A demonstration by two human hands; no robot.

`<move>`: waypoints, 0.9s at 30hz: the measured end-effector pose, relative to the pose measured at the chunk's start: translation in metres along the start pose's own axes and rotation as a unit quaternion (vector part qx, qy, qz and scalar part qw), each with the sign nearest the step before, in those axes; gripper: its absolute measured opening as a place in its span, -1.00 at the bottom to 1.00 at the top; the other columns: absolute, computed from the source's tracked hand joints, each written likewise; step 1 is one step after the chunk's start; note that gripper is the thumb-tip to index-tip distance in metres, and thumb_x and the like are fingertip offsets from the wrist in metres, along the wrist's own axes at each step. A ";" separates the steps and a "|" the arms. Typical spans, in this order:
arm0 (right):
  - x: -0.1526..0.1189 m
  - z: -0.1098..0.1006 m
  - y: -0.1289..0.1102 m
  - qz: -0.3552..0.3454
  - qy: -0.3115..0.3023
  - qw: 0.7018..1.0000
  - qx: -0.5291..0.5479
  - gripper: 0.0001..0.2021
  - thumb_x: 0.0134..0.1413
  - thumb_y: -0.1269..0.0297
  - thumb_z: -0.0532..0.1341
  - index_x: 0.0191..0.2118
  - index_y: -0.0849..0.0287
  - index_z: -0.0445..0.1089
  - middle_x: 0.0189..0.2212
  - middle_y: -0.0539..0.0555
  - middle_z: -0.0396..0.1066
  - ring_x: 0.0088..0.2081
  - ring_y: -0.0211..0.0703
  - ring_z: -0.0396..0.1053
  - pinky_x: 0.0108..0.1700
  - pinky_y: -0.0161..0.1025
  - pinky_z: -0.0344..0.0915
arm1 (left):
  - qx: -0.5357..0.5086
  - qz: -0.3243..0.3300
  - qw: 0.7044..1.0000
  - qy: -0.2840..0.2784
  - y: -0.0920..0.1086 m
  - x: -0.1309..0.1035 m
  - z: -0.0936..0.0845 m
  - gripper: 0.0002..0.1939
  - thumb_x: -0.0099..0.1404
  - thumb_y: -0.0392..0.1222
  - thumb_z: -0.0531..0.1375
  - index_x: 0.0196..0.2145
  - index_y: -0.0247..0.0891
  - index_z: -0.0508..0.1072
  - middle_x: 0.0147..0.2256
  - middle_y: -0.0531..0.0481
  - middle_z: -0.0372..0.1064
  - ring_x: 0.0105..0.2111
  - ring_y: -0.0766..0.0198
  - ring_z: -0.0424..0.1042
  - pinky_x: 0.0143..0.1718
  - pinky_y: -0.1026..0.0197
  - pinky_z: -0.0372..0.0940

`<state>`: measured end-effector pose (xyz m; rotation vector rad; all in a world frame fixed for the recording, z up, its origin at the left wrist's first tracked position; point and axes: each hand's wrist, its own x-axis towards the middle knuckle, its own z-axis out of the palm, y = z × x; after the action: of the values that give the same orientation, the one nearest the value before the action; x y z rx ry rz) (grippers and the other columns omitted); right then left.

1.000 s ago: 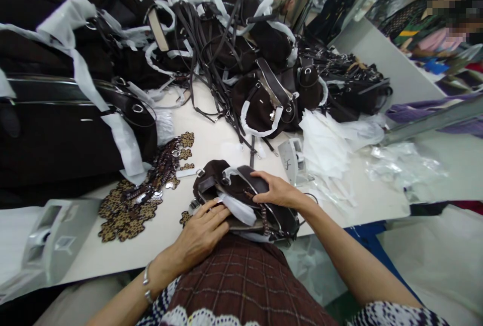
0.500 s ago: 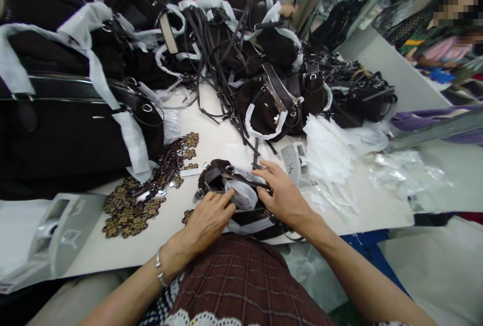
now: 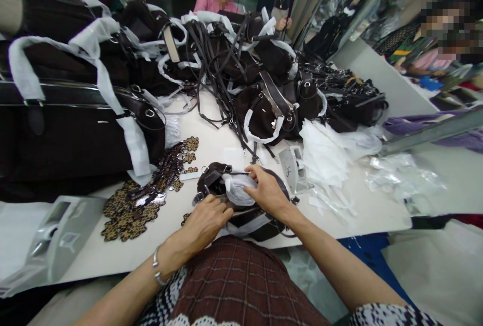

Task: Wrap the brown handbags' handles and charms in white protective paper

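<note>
The dark bag (image 3: pixel 213 180) lies against the fingers (image 3: pixel 253 170).

- Small light-grey plastic tape dispenser (image 3: pixel 296 181): a dark handwritten mark (image 3: pixel 289 170) like a slanted "F", not surely legible.
- Large light-grey plastic tape dispenser (image 3: pixel 75 220): a pale squarish emblem (image 3: pixel 69 239), its details too blurred to read.

**Head-Worn Camera, One View**

Item: one camera, looking from head height over the checked apron (image 3: pixel 241 280), facing forward and down. Close range: left hand (image 3: pixel 211 215) and right hand (image 3: pixel 267 191) are occupying the lower centre. Farther: table (image 3: pixel 377 205) is stretching towards piled bags (image 3: pixel 252 109); co-workers (image 3: pixel 207 2) are showing beyond.
</note>
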<state>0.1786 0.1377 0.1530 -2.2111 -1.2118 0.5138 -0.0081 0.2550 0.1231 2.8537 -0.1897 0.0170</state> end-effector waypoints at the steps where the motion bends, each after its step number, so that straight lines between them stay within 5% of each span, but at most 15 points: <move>1: 0.002 -0.005 0.001 0.001 0.036 0.999 -0.002 -0.61 -0.04 0.49 0.20 -0.03 0.11 0.25 -0.23 0.03 0.41 -0.20 -0.12 0.39 -0.10 -0.17 0.32 | -0.006 0.011 1.000 0.002 0.000 -0.001 0.001 -0.88 0.38 -0.35 0.08 -0.33 -0.23 0.34 -0.42 0.00 0.34 -0.38 0.17 0.29 -0.24 0.07 0.09; 5: 0.003 -0.016 -0.004 -0.073 0.103 0.990 -0.059 -0.70 0.01 0.57 0.10 -0.11 0.16 0.27 -0.17 0.13 0.39 -0.09 -0.06 0.35 0.01 -0.14 0.29 | -0.017 0.045 0.999 -0.004 -0.002 -0.004 0.000 -0.88 0.38 -0.36 0.07 -0.30 -0.22 0.36 -0.38 -0.01 0.37 -0.35 0.16 0.29 -0.21 0.07 0.10; 10: -0.014 0.002 -0.010 -0.134 -0.042 0.974 -0.179 -0.73 0.07 0.59 0.08 -0.12 0.19 0.32 -0.17 0.18 0.39 -0.08 0.00 0.34 -0.02 -0.09 0.32 | -0.010 0.047 0.999 -0.014 -0.007 -0.007 -0.005 -0.87 0.38 -0.37 0.07 -0.31 -0.22 0.36 -0.37 -0.01 0.37 -0.34 0.17 0.30 -0.21 0.08 0.11; 13: -0.023 0.009 -0.011 -0.090 -0.152 0.968 -0.177 -0.64 0.00 0.51 0.25 -0.03 0.22 0.33 -0.13 0.21 0.42 -0.09 0.03 0.39 -0.07 -0.07 0.36 | 0.009 0.018 1.000 -0.019 -0.006 -0.008 -0.008 -0.88 0.38 -0.37 0.06 -0.29 -0.23 0.36 -0.33 -0.02 0.37 -0.31 0.15 0.32 -0.23 0.08 0.15; 15: -0.023 0.002 -0.012 -0.065 -0.166 0.977 -0.117 -0.57 -0.03 0.43 0.32 0.02 0.20 0.33 -0.10 0.20 0.45 -0.08 0.01 0.42 -0.04 -0.07 0.37 | 0.029 -0.030 0.999 -0.027 -0.004 -0.007 -0.009 -0.89 0.36 -0.38 0.07 -0.24 -0.24 0.37 -0.27 -0.07 0.39 -0.27 0.11 0.35 -0.24 0.08 0.18; 18: -0.017 -0.025 -0.016 -0.036 -0.117 0.992 0.013 -0.75 0.14 0.27 0.24 -0.06 0.13 0.40 -0.19 0.08 0.51 -0.18 -0.13 0.47 -0.10 -0.16 0.39 | 0.057 -0.119 0.989 -0.062 -0.003 -0.001 -0.009 -0.84 0.32 -0.37 0.11 -0.13 -0.30 0.37 -0.20 -0.17 0.40 -0.23 0.05 0.40 -0.26 0.08 0.25; 21: -0.011 -0.055 -0.008 0.002 0.016 1.000 0.000 -0.78 0.20 0.19 0.19 -0.09 0.14 0.43 -0.20 0.11 0.52 -0.18 -0.11 0.47 -0.07 -0.12 0.38 | 0.046 -0.158 0.978 -0.129 -0.008 0.008 -0.005 -0.78 0.28 -0.41 0.11 -0.10 -0.39 0.39 -0.28 -0.22 0.45 -0.30 0.06 0.46 -0.34 0.13 0.28; 23: -0.014 -0.065 0.005 0.037 0.035 0.996 -0.075 -0.62 0.08 0.14 0.29 0.00 0.18 0.41 -0.10 0.22 0.49 -0.07 0.05 0.44 0.00 0.00 0.34 | 0.022 -0.143 0.978 -0.153 -0.014 0.013 -0.002 -0.79 0.27 -0.46 0.08 -0.17 -0.40 0.44 -0.33 -0.23 0.47 -0.33 0.08 0.48 -0.36 0.16 0.29; 27: -0.028 -0.058 0.031 0.108 -0.128 0.982 -0.088 -0.30 -0.13 0.02 0.41 0.17 0.12 0.31 -0.12 0.25 0.50 -0.12 0.15 0.45 -0.12 0.02 0.36 | -0.018 -0.033 0.991 -0.125 -0.022 0.021 -0.001 -0.79 0.25 -0.47 0.09 -0.33 -0.29 0.50 -0.32 -0.16 0.48 -0.24 0.09 0.47 -0.23 0.12 0.32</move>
<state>0.2169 0.0837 0.1791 -2.5039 -1.1891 0.8278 0.0155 0.2739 0.1186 2.8163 -0.1436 -0.3561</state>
